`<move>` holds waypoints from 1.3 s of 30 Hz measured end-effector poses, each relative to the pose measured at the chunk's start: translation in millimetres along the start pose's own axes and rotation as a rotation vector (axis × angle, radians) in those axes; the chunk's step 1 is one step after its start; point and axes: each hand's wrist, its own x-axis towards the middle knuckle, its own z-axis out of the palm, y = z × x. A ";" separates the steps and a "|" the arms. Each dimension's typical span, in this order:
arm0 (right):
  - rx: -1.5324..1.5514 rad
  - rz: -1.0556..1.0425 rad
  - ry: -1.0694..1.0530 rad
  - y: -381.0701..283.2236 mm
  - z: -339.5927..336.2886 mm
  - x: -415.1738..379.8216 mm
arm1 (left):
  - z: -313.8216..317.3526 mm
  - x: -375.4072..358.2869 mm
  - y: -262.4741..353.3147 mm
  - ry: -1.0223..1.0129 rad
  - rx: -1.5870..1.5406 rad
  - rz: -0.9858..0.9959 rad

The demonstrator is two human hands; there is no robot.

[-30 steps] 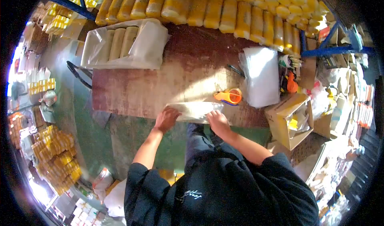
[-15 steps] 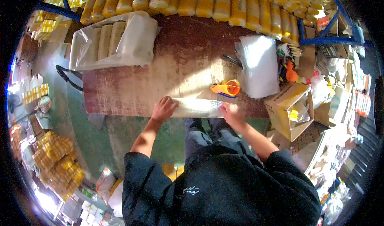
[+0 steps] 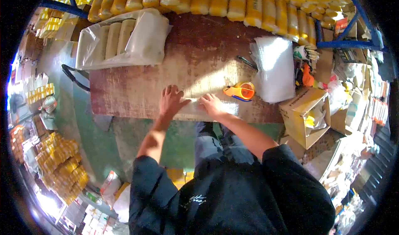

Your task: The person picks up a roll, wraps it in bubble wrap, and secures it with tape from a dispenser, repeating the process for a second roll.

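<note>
A clear plastic strip that looks like bubble wrap (image 3: 231,109) lies along the front edge of the table. My left hand (image 3: 171,102) rests at its left end, palm down with the fingers apart. Lying over its middle is my right hand (image 3: 211,105), the fingers stretched out and loosely spread; part of the strip is hidden beneath it. An orange tape dispenser (image 3: 241,91) sits just beyond my right hand, with a blue pen (image 3: 241,98) against its near side. Farther right lies a stack of clear plastic sheets (image 3: 274,77).
On the worn wooden table (image 3: 124,93), an opened plastic bag (image 3: 145,39) of beige rolls stands back left. Several yellow-wrapped rolls (image 3: 203,0) line the back. A dark pen (image 3: 247,63) lies near the sheets. An open cardboard box (image 3: 301,114) stands at the right edge.
My hands have let go of the strip's ends and now lie flat. The right hand has slid left, toward the left hand. The strip has gone from held taut to lying on the table.
</note>
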 end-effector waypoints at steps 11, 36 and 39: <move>0.364 0.406 0.065 -12.9 -13.0 -26.6 | 110.8 -89.1 99.4 0.038 -1.117 -1.291; -0.631 0.338 0.489 87.8 -56.7 -53.4 | 68.6 -40.3 105.3 -0.064 0.221 -0.540; -0.445 0.268 0.397 83.7 -74.2 -56.0 | 68.4 -39.7 99.6 -0.124 0.221 -0.469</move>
